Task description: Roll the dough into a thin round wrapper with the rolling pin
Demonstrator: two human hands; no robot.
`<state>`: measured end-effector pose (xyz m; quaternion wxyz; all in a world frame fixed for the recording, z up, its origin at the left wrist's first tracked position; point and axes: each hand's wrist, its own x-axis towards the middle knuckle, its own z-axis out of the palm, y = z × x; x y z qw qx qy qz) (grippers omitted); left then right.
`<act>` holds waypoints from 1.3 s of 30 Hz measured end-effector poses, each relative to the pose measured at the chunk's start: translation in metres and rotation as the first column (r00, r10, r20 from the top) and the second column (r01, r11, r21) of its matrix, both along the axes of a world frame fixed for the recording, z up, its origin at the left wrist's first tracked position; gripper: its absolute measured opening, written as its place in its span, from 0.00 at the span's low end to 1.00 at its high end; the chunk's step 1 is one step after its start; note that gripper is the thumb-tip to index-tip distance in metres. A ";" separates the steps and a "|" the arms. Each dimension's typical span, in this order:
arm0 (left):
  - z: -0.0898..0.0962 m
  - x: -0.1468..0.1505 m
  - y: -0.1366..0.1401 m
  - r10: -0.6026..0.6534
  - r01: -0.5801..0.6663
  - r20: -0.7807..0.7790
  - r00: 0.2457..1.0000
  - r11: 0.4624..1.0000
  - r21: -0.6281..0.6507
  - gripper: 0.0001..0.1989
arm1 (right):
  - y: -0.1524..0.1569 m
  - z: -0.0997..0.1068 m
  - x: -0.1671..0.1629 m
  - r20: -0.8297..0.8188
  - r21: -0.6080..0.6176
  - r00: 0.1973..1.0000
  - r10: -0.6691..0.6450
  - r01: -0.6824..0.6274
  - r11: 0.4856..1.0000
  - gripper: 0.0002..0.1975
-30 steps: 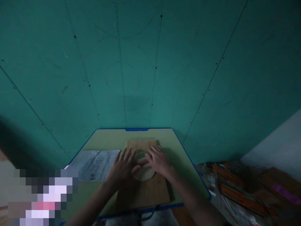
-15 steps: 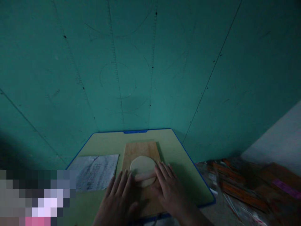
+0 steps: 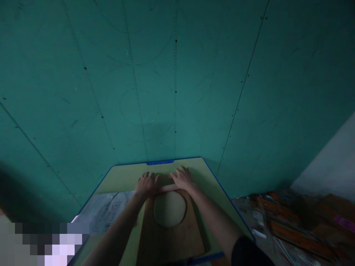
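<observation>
Flat dough (image 3: 170, 208) on brd (image 3: 170, 240), nearside of hands (image 3: 183, 180) & pin (image 3: 168, 188), betw. forearms (image 3: 213, 216).

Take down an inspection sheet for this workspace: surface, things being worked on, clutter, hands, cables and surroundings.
Surface: pale table with blue edging; wooden board on it.
Job's things: flat, rounded dough on the board; rolling pin at its far edge.
Clutter: printed sheet left of the board; jumbled items beyond the table's right side, mostly unclear.
Hands: left hand and right hand at opposite ends of the pin.
Cables: nothing seen for certain.
Surroundings: green wall, marked with lines and dots.
</observation>
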<state>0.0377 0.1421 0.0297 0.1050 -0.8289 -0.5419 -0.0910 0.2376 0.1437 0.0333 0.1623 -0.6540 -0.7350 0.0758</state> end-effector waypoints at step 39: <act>-0.059 -0.032 -0.136 -0.192 0.166 0.064 0.979 0.943 0.288 0.33 | -0.151 -0.039 0.033 0.104 0.186 0.953 0.285 -0.301 0.935 0.29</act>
